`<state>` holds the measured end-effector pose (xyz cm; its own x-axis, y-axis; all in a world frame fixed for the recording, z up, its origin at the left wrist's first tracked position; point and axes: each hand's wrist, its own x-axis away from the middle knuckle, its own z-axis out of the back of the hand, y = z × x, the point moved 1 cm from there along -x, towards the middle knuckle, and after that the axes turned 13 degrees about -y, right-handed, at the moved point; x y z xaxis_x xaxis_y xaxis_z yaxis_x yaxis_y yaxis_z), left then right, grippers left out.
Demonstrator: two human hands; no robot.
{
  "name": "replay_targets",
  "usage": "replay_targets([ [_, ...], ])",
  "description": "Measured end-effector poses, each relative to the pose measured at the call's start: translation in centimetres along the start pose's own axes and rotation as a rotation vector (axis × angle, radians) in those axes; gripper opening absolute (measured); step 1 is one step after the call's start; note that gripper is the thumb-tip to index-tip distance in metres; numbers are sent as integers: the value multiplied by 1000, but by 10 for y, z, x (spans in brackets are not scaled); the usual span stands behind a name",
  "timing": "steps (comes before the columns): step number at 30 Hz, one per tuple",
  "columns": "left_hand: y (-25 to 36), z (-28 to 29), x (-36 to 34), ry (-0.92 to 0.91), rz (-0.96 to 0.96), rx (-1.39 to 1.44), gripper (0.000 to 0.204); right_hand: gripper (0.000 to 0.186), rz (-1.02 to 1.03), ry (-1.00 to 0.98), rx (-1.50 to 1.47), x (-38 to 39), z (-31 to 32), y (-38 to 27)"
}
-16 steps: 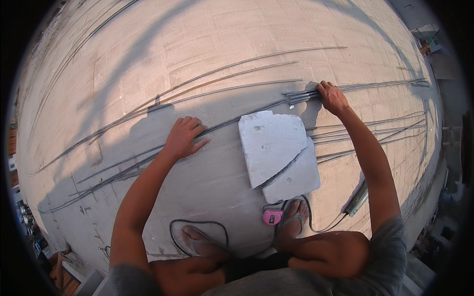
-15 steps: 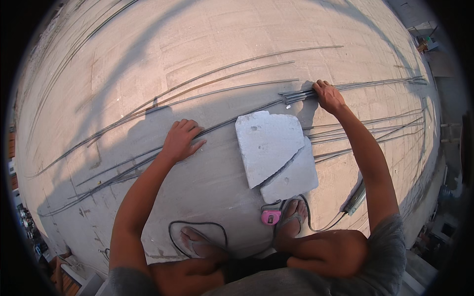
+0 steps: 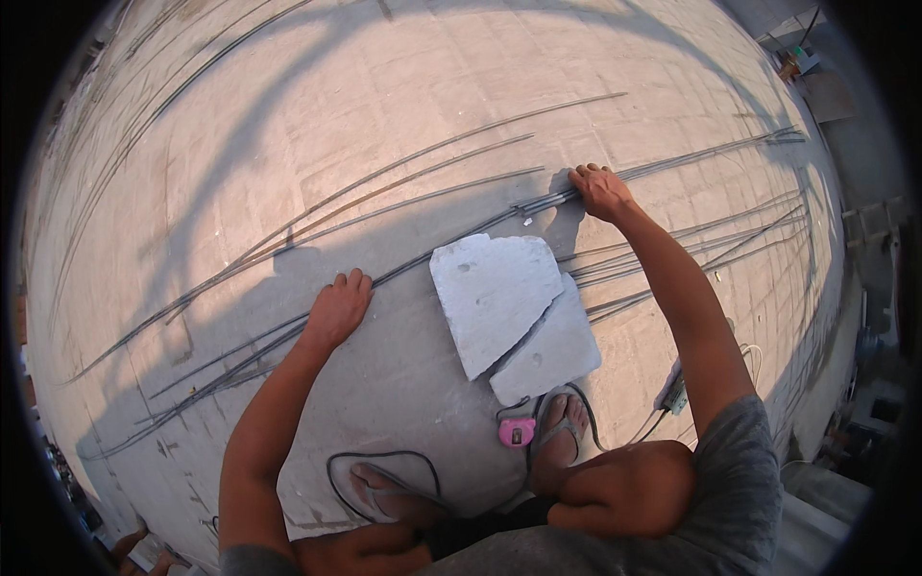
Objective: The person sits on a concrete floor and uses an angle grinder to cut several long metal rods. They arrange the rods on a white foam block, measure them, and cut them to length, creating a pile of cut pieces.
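A long bundle of thin steel rebars runs across the concrete floor, rising from lower left to upper right. My left hand (image 3: 341,305) is closed around the left rebars (image 3: 413,261), its fingers curled over them. Further along, my right hand (image 3: 603,195) grips the right rebars (image 3: 691,156) from above. Between the hands, the cut ends of the rebars (image 3: 545,202) lie close together, beside the broken slab. That pale slab (image 3: 497,293), cracked diagonally into two pieces, lies flat in front of my feet. My fingers partly hide the bars they hold.
More loose rebars (image 3: 423,163) lie beyond the bundle, and others (image 3: 672,245) extend right from the slab. By my right foot (image 3: 559,432) rests a pink tape measure (image 3: 517,432). A black cable (image 3: 384,455) loops around my left foot toward a corded power tool (image 3: 674,396) on the right.
My left fingers, spread before, have closed around the rebars. The rebar ends near my right hand have drawn together into a tighter line. My view has shifted slightly.
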<state>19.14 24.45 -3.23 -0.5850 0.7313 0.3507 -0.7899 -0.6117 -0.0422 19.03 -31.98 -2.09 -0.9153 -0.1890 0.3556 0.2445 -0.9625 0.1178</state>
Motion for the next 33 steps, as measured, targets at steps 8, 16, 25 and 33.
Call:
replay_targets([
  [8, 2, 2, 2, 13, 19, 28, 20, 15, 143, -71, -145, 29, 53, 5],
  [16, 2, 12, 5, 1, 78, 152, 22, 22, 17, -285, -207, 132, 48, -2],
  [25, 10, 22, -4, -66, 125, 224, 22, 15, -164, -154, -202, 133, -3, 96],
  [33, 8, 29, -3, -18, 83, 292, 21, 33, -184, 97, -277, 119, 12, 62],
])
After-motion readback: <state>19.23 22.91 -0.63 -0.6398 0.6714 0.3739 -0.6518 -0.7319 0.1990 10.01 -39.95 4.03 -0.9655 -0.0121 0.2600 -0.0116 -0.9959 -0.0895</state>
